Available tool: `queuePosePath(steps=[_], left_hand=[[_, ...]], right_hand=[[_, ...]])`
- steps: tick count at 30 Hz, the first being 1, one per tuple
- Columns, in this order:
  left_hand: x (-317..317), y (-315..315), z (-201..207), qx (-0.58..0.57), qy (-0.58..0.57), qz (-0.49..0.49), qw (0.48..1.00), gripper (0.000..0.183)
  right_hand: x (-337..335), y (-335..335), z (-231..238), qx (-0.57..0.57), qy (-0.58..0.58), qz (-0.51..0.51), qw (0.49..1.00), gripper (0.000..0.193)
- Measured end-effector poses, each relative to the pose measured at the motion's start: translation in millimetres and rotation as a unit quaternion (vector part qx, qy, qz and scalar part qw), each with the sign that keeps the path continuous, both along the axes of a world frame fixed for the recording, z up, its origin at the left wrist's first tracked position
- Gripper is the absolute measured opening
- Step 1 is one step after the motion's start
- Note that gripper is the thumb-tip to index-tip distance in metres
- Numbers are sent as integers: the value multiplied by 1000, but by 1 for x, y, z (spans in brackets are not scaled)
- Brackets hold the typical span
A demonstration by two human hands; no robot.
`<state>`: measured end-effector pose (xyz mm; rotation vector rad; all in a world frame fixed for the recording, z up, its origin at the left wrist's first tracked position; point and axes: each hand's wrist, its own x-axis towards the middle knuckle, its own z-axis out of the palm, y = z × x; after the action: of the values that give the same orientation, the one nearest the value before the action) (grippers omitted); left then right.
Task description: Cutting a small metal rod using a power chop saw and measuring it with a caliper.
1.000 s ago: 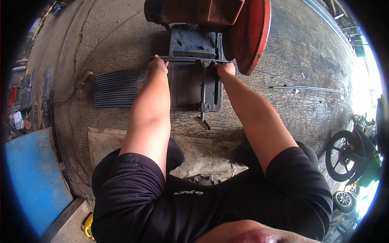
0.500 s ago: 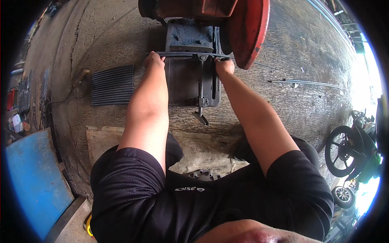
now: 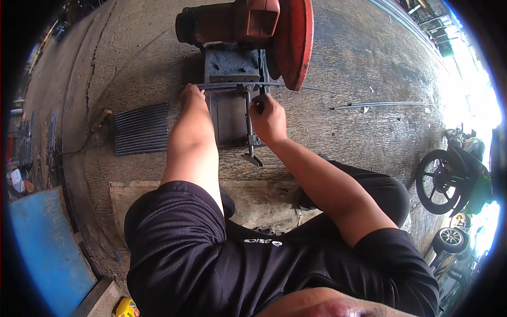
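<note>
While left fingers (image 3: 200, 93) pinch slim grey metal stock (image 3: 222, 85) beyond the black metal base (image 3: 228, 117)'s left edge, keep it level. Right fingers (image 3: 268, 104) curl, hold unclear

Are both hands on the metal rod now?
No, only the left hand grips the metal rod, while the right hand is apart from it, beside the clamp screw.

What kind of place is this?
It looks like a metal workshop, maybe a garage too. There's a big red saw, a row of dark rods on the floor, and a motorbike on the right.
</note>
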<state>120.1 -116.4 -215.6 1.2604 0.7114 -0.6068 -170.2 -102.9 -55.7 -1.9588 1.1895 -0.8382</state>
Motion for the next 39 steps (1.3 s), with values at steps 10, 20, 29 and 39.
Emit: queuePosePath(steps=[10, 20, 29, 39], left_hand=[[4, -1, 9, 22, 8, -27, 999, 45], [1, 5, -1, 19, -7, -43, 999, 44], [2, 6, -5, 11, -8, -50, 999, 42], [6, 7, -7, 33, -24, -87, 995, 41]], right_hand=[[-5, -55, 145, -321, -103, -28, 941, 34], [-4, -77, 109, -324, -44, 33, 945, 69], [-31, -39, 50, -326, -12, 39, 945, 80], [-62, -6, -22, -322, 19, 74, 944, 92]])
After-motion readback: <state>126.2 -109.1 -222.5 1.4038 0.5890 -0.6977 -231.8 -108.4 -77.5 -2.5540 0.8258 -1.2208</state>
